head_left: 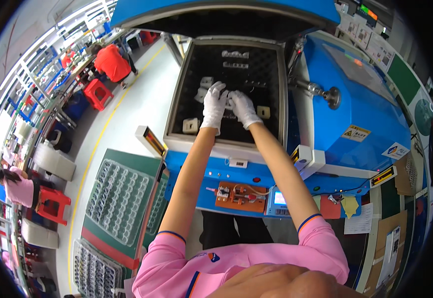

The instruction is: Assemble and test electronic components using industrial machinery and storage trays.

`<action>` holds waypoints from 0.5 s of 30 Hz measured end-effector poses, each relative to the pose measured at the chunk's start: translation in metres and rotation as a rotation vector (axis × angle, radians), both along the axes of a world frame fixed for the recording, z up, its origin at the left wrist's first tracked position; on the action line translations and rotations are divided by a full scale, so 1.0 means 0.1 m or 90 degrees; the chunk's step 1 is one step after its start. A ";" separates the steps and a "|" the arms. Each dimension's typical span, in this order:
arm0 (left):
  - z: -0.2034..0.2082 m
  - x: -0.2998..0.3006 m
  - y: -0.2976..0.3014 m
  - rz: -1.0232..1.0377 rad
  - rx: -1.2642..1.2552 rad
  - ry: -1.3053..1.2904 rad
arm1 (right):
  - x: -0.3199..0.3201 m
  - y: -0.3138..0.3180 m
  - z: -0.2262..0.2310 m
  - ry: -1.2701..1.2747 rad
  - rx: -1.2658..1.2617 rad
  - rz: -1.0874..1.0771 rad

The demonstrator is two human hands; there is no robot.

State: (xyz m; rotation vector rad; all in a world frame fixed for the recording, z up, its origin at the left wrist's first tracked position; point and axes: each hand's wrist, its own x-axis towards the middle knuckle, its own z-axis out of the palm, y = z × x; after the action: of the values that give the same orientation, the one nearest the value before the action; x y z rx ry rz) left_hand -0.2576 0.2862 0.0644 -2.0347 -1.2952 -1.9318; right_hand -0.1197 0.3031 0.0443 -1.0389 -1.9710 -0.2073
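Both my hands wear white gloves and reach into a box lined with dark foam (266,64), part of a blue machine. My left hand (214,108) has its fingers bent inward near the box's middle. Beside it, my right hand (245,110) has its fingers drawn together. A small pale piece (229,104) shows between the fingertips, mostly covered by the gloves. Left of my left hand sit two pale blocks, one farther block (206,82) and one nearer block (200,94). A cream block with a square hole (191,125) stands at the near left, another cream block (263,112) at the right.
The machine's blue lid (226,12) hangs raised above the box. Metal strips (235,54) lie at the foam's far end. Left stand clear trays of parts (119,196). An orange fixture (238,196) sits below my arms. People work at benches far left.
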 end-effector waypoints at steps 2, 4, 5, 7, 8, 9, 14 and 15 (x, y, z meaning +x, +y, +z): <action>0.03 -0.03 -0.02 0.022 -0.016 0.009 | 0.00 -0.01 0.08 0.002 -0.127 0.033; 0.08 -0.06 0.00 0.054 -0.036 -0.008 | -0.03 -0.05 0.14 0.187 -0.228 0.185; 0.08 -0.08 0.01 0.059 -0.035 -0.026 | -0.02 -0.07 0.21 0.108 -0.231 0.153; 0.14 0.02 0.05 0.039 -0.038 -0.068 | 0.10 0.07 0.18 0.047 -0.166 0.087; 0.15 0.00 0.10 0.059 0.013 -0.021 | 0.10 0.13 0.16 0.038 -0.133 0.087; 0.12 0.00 0.10 0.064 0.005 -0.020 | 0.08 0.11 0.12 0.039 -0.141 0.091; 0.06 -0.04 0.05 0.006 -0.120 -0.094 | 0.04 0.04 0.11 0.047 -0.188 0.081; 0.06 -0.03 0.03 0.007 -0.148 -0.110 | 0.04 0.03 0.10 0.046 -0.190 0.080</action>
State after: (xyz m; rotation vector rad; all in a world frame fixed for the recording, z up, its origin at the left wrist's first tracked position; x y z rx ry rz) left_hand -0.2607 0.2889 0.0702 -1.9864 -1.6367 -2.0804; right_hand -0.1154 0.3060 0.0544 -1.0880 -2.0322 0.1974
